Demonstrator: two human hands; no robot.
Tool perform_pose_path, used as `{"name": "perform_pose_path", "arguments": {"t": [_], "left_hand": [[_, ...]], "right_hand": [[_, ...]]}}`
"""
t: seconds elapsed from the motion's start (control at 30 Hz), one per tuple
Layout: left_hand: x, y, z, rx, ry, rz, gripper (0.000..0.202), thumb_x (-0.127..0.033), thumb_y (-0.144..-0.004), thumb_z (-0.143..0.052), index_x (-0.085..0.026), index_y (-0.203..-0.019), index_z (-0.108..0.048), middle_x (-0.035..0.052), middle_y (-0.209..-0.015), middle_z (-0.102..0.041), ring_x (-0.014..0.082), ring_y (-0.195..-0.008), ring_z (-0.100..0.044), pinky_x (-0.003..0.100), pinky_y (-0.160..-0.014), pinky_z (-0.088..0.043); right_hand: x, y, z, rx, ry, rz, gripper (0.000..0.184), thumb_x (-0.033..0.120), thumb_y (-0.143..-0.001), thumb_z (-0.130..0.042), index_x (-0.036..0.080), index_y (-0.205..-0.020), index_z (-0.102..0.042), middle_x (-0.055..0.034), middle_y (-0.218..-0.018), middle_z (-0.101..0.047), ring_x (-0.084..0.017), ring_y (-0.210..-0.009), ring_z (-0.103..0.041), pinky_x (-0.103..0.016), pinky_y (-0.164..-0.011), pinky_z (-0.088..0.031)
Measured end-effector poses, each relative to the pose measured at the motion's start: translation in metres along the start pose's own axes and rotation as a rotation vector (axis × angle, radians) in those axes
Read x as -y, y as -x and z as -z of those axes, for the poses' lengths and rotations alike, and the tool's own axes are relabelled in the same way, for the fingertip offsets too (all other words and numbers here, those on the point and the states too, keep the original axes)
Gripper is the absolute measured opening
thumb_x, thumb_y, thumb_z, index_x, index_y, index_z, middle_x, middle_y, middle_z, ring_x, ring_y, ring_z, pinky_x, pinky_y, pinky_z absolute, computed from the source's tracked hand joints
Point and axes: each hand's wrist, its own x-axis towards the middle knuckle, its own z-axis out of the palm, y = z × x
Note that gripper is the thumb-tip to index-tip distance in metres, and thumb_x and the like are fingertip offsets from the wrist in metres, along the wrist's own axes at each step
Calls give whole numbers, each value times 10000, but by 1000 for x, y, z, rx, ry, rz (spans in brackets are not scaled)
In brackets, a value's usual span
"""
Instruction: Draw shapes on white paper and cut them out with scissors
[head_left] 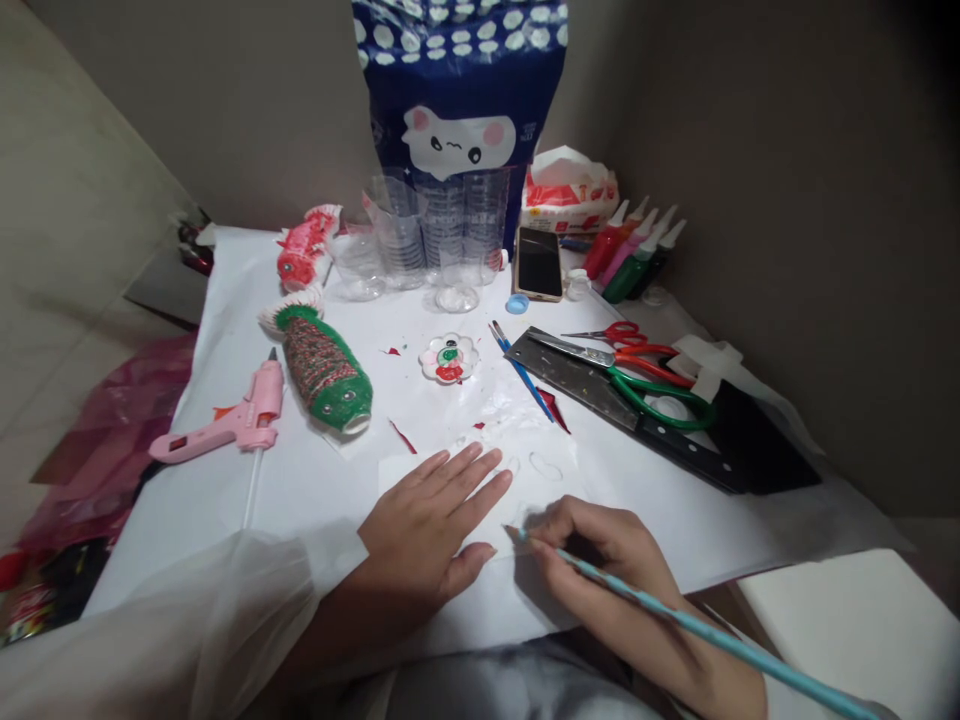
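- Left hand [439, 520]: spread flat on paper [555, 492].
- Right hand [600, 560]: clamped on pencil [709, 632], tabletop [667, 530] edge just behind.
- Open room: right hand to handsaw [581, 375].

The palette [468, 358] lies behind the paper [531, 492].

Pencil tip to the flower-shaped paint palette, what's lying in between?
In the head view, fingers of the left hand lie between the pencil tip and the palette; past them, nearer the palette, there's a small red scrap.
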Motion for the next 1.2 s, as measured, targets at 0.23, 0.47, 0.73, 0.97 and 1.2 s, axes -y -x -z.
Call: {"name": "perform_pose_path", "arguments": {"t": [0.23, 0.47, 0.73, 0.97, 1.2], "left_hand": [[1, 3, -1, -33, 14, -3, 551, -290, -971, -451, -176, -1502, -357, 76, -1592, -330, 265, -1465, -298, 455, -1156, -296], [-1, 1, 0, -47, -10, -4, 570, -265, -926, -504, -152, -1475, -408, 100, -1571, -366, 301, -1440, -347, 484, -1127, -333], [-1, 2, -2, -69, -28, -9, 583, -278, -918, -509, -153, -1477, -403, 105, -1569, -365, 306, -1435, -356, 492, -1113, -345], [0, 1, -1, -70, -28, -14, 585, -288, -910, -525, -152, -1469, -415, 111, -1560, -383, 307, -1427, -371, 483, -1105, -355], [0, 2, -2, -69, -28, -17, 580, -296, -917, -519, -159, -1471, -412, 107, -1565, -378, 304, -1435, -356, 477, -1115, -338]], "right_hand": [[0, -3, -3, -39, 6, 17, 213, 152, -849, -549, 212, -674, -445, 48, -635, -500, -117, -591, -425, -232, -557, -364], [3, -3, -1, 40, -4, -13, 187, 182, -901, -544, 209, -724, -491, 35, -698, -542, -128, -648, -468, -236, -610, -394], [3, -2, 5, 105, 11, -28, 120, 210, -936, -546, 226, -819, -567, 37, -784, -587, -140, -741, -518, -240, -697, -414], [-1, -6, -1, -22, -51, -34, 198, 179, -865, -561, 206, -680, -495, 36, -645, -531, -131, -618, -467, -241, -584, -389], [-5, -6, 0, 54, -63, 5, 162, 164, -893, -547, 207, -740, -519, 39, -702, -536, -124, -652, -463, -234, -621, -390]]}}
